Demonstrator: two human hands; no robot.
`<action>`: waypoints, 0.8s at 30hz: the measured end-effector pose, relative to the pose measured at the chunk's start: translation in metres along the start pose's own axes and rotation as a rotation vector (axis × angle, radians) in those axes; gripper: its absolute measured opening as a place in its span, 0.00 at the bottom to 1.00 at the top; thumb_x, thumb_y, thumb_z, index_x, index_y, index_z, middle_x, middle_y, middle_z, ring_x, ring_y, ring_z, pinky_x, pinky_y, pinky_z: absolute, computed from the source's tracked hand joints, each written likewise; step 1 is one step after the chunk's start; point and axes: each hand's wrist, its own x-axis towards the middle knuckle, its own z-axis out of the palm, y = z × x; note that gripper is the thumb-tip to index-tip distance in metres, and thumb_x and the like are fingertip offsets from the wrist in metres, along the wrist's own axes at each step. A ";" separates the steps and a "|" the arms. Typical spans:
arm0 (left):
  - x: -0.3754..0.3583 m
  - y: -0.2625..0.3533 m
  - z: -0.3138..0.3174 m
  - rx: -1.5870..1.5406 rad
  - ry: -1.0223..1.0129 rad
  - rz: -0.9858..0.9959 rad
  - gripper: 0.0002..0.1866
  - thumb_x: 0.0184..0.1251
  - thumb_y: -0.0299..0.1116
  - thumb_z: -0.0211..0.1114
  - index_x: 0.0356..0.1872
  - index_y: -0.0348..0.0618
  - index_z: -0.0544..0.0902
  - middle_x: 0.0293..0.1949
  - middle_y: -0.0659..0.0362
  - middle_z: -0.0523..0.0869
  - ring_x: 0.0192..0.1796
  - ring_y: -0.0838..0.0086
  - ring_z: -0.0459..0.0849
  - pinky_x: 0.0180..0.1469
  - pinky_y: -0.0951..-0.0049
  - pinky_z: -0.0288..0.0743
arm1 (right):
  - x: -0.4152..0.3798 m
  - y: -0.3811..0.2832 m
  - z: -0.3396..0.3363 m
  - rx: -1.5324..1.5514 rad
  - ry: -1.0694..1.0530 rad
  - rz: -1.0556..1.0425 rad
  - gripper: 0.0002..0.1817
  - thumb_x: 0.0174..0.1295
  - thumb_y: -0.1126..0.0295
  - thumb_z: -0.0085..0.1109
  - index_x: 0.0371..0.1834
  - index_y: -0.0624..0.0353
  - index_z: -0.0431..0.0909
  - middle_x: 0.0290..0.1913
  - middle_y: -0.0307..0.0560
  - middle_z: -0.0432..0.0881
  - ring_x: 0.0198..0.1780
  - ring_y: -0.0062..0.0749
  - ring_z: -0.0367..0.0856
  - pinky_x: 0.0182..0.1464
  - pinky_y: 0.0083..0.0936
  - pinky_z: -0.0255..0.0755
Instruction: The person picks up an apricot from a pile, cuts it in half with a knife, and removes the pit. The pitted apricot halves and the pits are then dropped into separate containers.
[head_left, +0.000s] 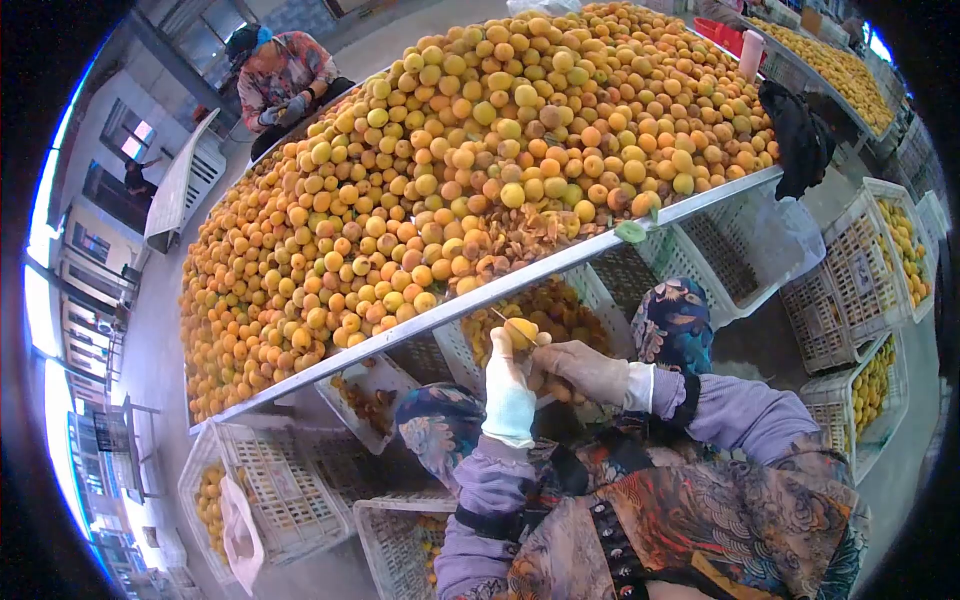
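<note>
Head view, watched from my remote seat: both gloved hands meet over the wearer's lap, below the near rail of the counter (700, 204). I see one yellow fruit (521, 332) held at the fingertips of the left hand (508, 388), thumb and fingers closed about it. Right beside it is the right hand (588, 370), its fingers curled narrow near the fruit; whether they grip anything, I cannot tell. A thin sliver (498, 315) juts up by the left thumb, too small for me to name.

If that sliver is a blade, my first worry is a slip: wet skin could roll the fruit, and the edge might catch the glove or a finger. The hold looks high and shallow to me, so a squeeze could shoot the fruit out; it would probably fall into the white crate (602, 305) of torn orange pieces underneath, or onto the floor. The heap of fruit (450, 150) on the counter is steep, and a knock near the rail could send some rolling over. Some fruit there looks brown and soft, and I would expect it to crush easily.

As for writing, I can read none. The side crate (862, 275) bears a panel with possible markings, too small to make out, and I find no brand anywhere.
</note>
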 end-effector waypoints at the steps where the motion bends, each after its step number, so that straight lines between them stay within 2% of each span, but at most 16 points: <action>1: 0.002 -0.001 0.001 0.039 -0.006 0.033 0.26 0.69 0.56 0.48 0.50 0.43 0.73 0.40 0.57 0.81 0.39 0.70 0.80 0.41 0.71 0.77 | 0.000 -0.002 -0.002 0.000 0.000 0.000 0.25 0.67 0.44 0.42 0.35 0.55 0.77 0.20 0.34 0.72 0.16 0.16 0.65 0.15 0.17 0.58; 3: 0.006 -0.004 0.000 0.128 0.016 0.091 0.24 0.70 0.53 0.48 0.50 0.42 0.72 0.39 0.57 0.81 0.39 0.72 0.80 0.41 0.72 0.76 | 0.000 -0.004 -0.006 0.015 -0.002 0.108 0.26 0.67 0.43 0.40 0.36 0.55 0.77 0.19 0.34 0.70 0.16 0.16 0.64 0.15 0.17 0.58; 7: 0.004 -0.002 0.004 0.309 0.050 0.215 0.19 0.72 0.45 0.50 0.51 0.40 0.72 0.41 0.55 0.82 0.40 0.75 0.79 0.41 0.76 0.74 | -0.001 -0.004 -0.006 -0.031 -0.055 0.150 0.28 0.67 0.41 0.37 0.35 0.55 0.76 0.17 0.33 0.68 0.15 0.16 0.63 0.15 0.16 0.57; 11: 0.003 0.001 0.001 0.339 0.070 0.152 0.20 0.72 0.47 0.49 0.51 0.39 0.71 0.44 0.52 0.81 0.40 0.74 0.79 0.43 0.75 0.75 | -0.007 -0.006 -0.001 0.075 -0.078 0.134 0.29 0.66 0.39 0.36 0.33 0.53 0.75 0.15 0.31 0.65 0.13 0.16 0.60 0.13 0.16 0.53; 13: 0.006 0.000 -0.002 0.080 -0.035 0.039 0.23 0.71 0.51 0.49 0.51 0.39 0.71 0.46 0.51 0.81 0.42 0.72 0.79 0.46 0.73 0.75 | -0.007 -0.001 0.001 0.123 -0.074 0.126 0.28 0.66 0.39 0.37 0.33 0.53 0.75 0.14 0.30 0.63 0.12 0.16 0.58 0.13 0.16 0.52; 14: 0.006 -0.001 -0.002 0.080 -0.033 0.041 0.23 0.71 0.51 0.49 0.51 0.39 0.71 0.46 0.51 0.81 0.42 0.72 0.79 0.46 0.73 0.75 | -0.002 0.008 0.000 0.242 -0.114 0.118 0.28 0.68 0.42 0.35 0.34 0.55 0.74 0.14 0.31 0.63 0.12 0.16 0.59 0.13 0.15 0.53; 16: 0.001 0.003 0.007 0.013 -0.036 0.016 0.29 0.69 0.57 0.47 0.52 0.38 0.72 0.49 0.49 0.80 0.49 0.67 0.79 0.53 0.69 0.74 | -0.001 0.010 0.000 0.362 -0.152 0.107 0.27 0.70 0.45 0.33 0.35 0.57 0.73 0.13 0.31 0.64 0.12 0.15 0.60 0.14 0.14 0.54; 18: 0.003 -0.001 0.003 -0.016 -0.063 0.000 0.30 0.68 0.57 0.47 0.53 0.38 0.71 0.49 0.49 0.80 0.51 0.67 0.78 0.54 0.68 0.73 | -0.003 0.009 0.000 0.463 -0.206 0.119 0.27 0.70 0.44 0.32 0.34 0.56 0.73 0.13 0.31 0.63 0.12 0.15 0.59 0.14 0.14 0.53; 22: 0.003 -0.004 0.003 -0.082 -0.058 -0.057 0.30 0.68 0.58 0.48 0.54 0.38 0.71 0.50 0.51 0.79 0.54 0.66 0.77 0.54 0.69 0.73 | -0.006 0.005 0.001 0.489 -0.220 0.069 0.25 0.71 0.48 0.33 0.34 0.56 0.73 0.13 0.31 0.62 0.12 0.16 0.58 0.13 0.15 0.53; 24: 0.006 -0.005 0.003 -0.040 -0.014 0.013 0.29 0.69 0.56 0.48 0.54 0.37 0.71 0.50 0.52 0.78 0.53 0.67 0.77 0.54 0.70 0.73 | -0.007 -0.002 0.000 0.277 -0.126 0.077 0.22 0.71 0.52 0.36 0.35 0.57 0.74 0.13 0.31 0.63 0.11 0.16 0.58 0.13 0.15 0.54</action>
